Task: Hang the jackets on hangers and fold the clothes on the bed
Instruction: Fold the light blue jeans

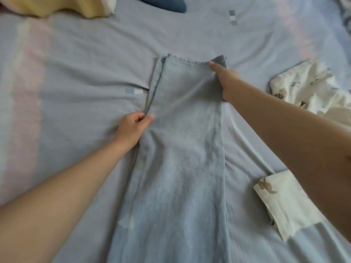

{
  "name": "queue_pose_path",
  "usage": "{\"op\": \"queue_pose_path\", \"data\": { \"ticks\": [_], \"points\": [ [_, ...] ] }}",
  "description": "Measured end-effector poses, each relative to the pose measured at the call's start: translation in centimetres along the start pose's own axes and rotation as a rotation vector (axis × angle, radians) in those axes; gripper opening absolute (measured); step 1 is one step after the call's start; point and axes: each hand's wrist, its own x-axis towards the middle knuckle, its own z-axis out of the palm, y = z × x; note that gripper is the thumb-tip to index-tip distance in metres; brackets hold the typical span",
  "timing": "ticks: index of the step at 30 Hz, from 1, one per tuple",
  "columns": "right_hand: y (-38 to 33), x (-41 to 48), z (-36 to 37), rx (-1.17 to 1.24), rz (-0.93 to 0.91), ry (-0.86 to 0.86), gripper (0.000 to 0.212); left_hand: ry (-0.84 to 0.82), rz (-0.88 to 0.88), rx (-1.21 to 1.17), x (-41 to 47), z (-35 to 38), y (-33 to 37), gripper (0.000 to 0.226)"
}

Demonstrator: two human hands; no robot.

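Note:
A pair of light blue jeans point(180, 149) lies lengthwise down the middle of the bed, legs stacked one on the other, hems at the far end. My left hand point(133, 128) pinches the jeans' left edge about halfway along. My right hand point(226, 80) grips the far right corner near the hem, thumb on top of the cloth. A folded cream printed garment point(284, 202) lies to the right, partly under my right forearm. A crumpled cream printed garment point(311, 88) lies further back on the right.
The bed is covered by a grey-blue sheet point(85, 73) with pale pink and white stripes at the left. A yellow pillow point(62, 6) and a dark blue pillow point(167, 3) lie at the head of the bed.

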Motion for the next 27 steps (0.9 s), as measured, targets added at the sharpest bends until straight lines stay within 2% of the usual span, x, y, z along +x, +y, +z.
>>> {"op": "queue_pose_path", "data": {
  "ticks": [1,4,6,8,10,12,14,15,16,17,19,20,22,24,25,27],
  "points": [
    [-0.5,0.0,0.2,-0.004,-0.016,-0.012,0.051,-0.068,-0.074,-0.047,0.6,-0.6,0.3,0.071],
    [-1.8,0.1,0.3,0.105,-0.116,-0.136,0.007,-0.172,-0.247,-0.191,1.4,-1.2,0.7,0.054],
    [-1.7,0.5,-0.2,0.286,-0.157,-0.252,0.009,-0.151,-0.286,-0.222,1.3,-1.0,0.5,0.043],
    [-1.5,1.0,-0.6,0.281,-0.153,-0.261,0.009,-0.135,-0.288,-0.212,1.6,-0.9,0.6,0.037],
    [-1.2,1.8,-0.5,-0.01,-0.167,-0.133,0.015,-0.14,-0.309,-0.198,2.2,-1.0,0.6,0.027],
    [-1.3,2.4,0.5,-0.453,-0.229,0.122,0.044,-0.15,-0.32,-0.175,2.5,-1.1,0.6,0.028],
    [-2.1,1.8,2.1,-0.83,-0.433,0.358,0.061,-0.14,-0.319,-0.166,2.4,-1.0,0.6,0.028],
    [-2.3,1.3,3.2,-0.936,-0.609,0.359,0.067,-0.132,-0.322,-0.18,2.4,-1.0,0.5,0.027],
    [-2.5,0.8,4.5,-1.03,-0.769,0.244,0.07,-0.126,-0.328,-0.189,2.3,-1.0,0.6,0.025],
    [-2.6,0.2,5.9,-1.124,-0.872,0.049,0.07,-0.123,-0.33,-0.195,2.3,-1.0,0.5,0.023],
    [-1.4,-0.9,8.8,-1.341,-0.841,-0.317,0.063,-0.112,-0.332,-0.197,2.3,-0.9,0.4,0.026],
    [-0.3,-1.3,10.2,-1.42,-0.783,-0.403,0.06,-0.11,-0.337,-0.195,2.4,-0.9,0.5,0.028],
    [1.8,-1.9,11.9,-1.459,-0.79,-0.394,0.056,-0.115,-0.342,-0.182,2.7,-1.1,0.6,0.029],
    [2.6,-3.2,13.1,-1.353,-0.847,-0.437,0.052,-0.123,-0.327,-0.174,2.7,-1.3,1.0,0.02],
    [2.7,-4.2,13.4,-1.25,-0.819,-0.552,0.05,-0.122,-0.315,-0.183,2.7,-1.4,1.0,0.013],
    [2.6,-6.5,13.1,-0.8,-0.619,-0.777,0.046,-0.113,-0.297,-0.199,2.9,-1.4,1.1,0.017]
  ]
}}
